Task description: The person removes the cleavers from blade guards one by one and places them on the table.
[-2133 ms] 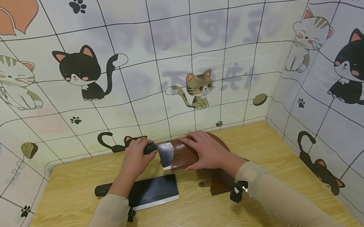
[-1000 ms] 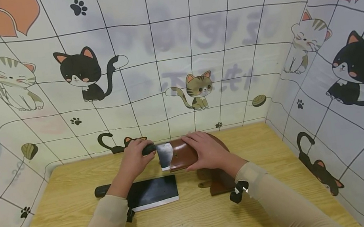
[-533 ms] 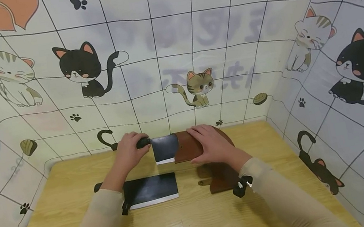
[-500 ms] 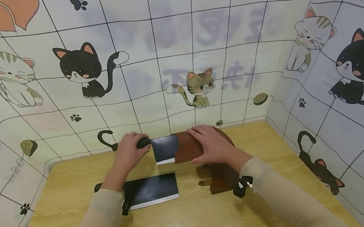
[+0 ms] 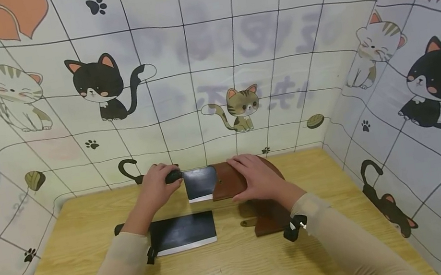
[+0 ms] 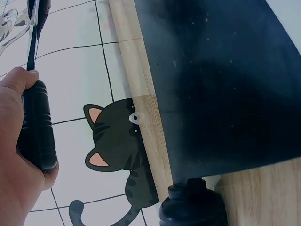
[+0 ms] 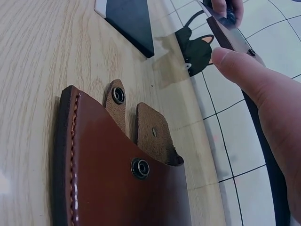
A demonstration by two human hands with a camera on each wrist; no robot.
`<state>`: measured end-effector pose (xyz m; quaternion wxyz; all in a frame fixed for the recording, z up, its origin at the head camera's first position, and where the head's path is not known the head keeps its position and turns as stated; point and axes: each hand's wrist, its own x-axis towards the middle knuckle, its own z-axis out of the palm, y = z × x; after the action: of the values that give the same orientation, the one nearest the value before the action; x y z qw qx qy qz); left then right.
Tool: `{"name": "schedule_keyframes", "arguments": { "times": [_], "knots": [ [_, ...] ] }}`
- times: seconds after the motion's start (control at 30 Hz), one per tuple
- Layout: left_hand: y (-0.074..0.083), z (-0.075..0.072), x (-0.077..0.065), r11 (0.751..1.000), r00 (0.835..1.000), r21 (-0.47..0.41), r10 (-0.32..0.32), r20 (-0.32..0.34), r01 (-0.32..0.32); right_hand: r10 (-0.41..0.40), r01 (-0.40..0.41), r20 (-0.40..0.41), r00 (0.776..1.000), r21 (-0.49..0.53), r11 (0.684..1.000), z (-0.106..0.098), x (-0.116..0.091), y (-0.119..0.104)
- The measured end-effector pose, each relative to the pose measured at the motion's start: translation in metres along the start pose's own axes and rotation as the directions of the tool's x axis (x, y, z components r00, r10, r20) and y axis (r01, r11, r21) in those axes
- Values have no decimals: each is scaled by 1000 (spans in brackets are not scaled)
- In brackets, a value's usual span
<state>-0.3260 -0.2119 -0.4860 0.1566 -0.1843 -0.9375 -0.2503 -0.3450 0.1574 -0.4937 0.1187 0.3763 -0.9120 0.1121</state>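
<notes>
My left hand [image 5: 156,187] grips the black handle [image 6: 36,125] of a cleaver near the back of the table. Its dark blade [image 5: 200,182], with a bright cutting edge facing me, runs partly into a brown leather sheath [image 5: 226,181]. My right hand [image 5: 259,177] holds that sheath, thumb on the near side and fingers over the top. Closer to me lies a second cleaver [image 5: 183,231], its handle partly behind my left forearm. Below my right wrist rests a second brown sheath [image 7: 122,169] with a snap stud and strap, partly covered by my arm in the head view.
The wooden table [image 5: 225,273] meets a cat-printed wall cloth [image 5: 186,65] just behind the held cleaver. More of the cloth stands along the left and right sides. Black camera mounts [image 5: 294,227] sit on the wrists.
More of the blade shows outside the sheath than two seconds ago. My left hand has shifted slightly left, my right hand slightly right. The second cleaver and second sheath stay put.
</notes>
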Motion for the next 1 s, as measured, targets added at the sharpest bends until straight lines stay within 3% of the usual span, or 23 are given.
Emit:
{"name": "schedule_keyframes", "arguments": {
  "times": [0.47, 1.0],
  "knots": [
    [-10, -1, -5, 1000, 1000, 0, -10, -1, 10, -8, 8, -13, 1000, 63, 998, 1, -9, 11],
    [-7, -6, -7, 1000, 999, -17, -20, 34, 21, -31, 30, 6, 1000, 67, 997, -8, -11, 9]
  ]
}}
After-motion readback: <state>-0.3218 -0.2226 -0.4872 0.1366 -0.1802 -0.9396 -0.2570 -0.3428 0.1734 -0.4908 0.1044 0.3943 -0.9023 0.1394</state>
